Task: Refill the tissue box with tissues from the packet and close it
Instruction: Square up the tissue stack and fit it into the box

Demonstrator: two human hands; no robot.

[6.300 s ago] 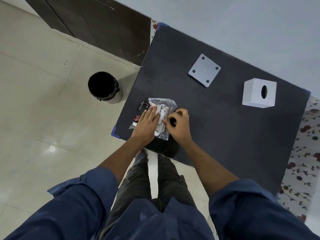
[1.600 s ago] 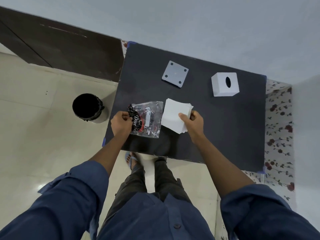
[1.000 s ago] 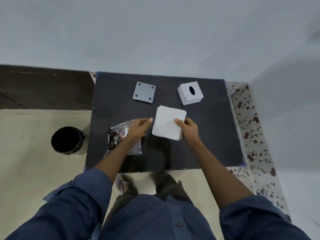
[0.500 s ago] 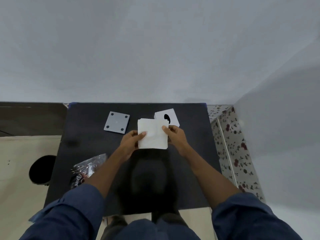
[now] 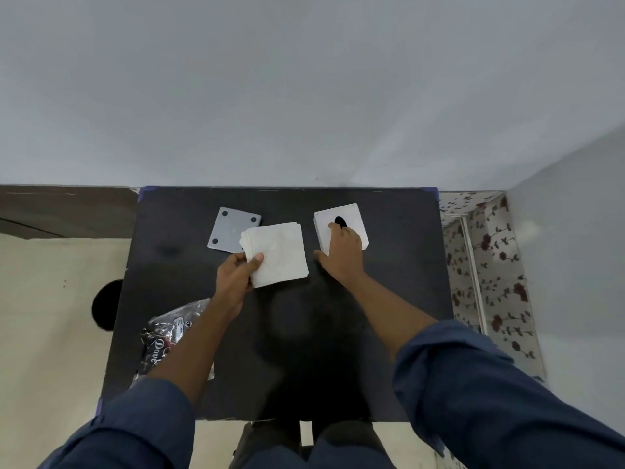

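Note:
A white stack of tissues (image 5: 279, 253) is held above the black table by my left hand (image 5: 236, 275), thumb on top at its lower left corner. The white cube tissue box (image 5: 351, 216) with a dark oval slot stands at the back right of the table. My right hand (image 5: 341, 252) rests on the box's near side, fingers curled over its top beside the slot. The grey square lid (image 5: 228, 231) with dark corner dots lies flat at the back, partly behind the tissues. The clear plastic packet (image 5: 169, 336) lies at the front left, partly under my left forearm.
The black table (image 5: 304, 333) stands against a grey wall. A black bin (image 5: 105, 304) stands on the floor to the left. Flowered cloth (image 5: 490, 265) lies along the table's right side, with a wall corner beyond it.
My right hand let go of the tissue stack and moved right onto the tissue box. My left hand now holds the stack alone.

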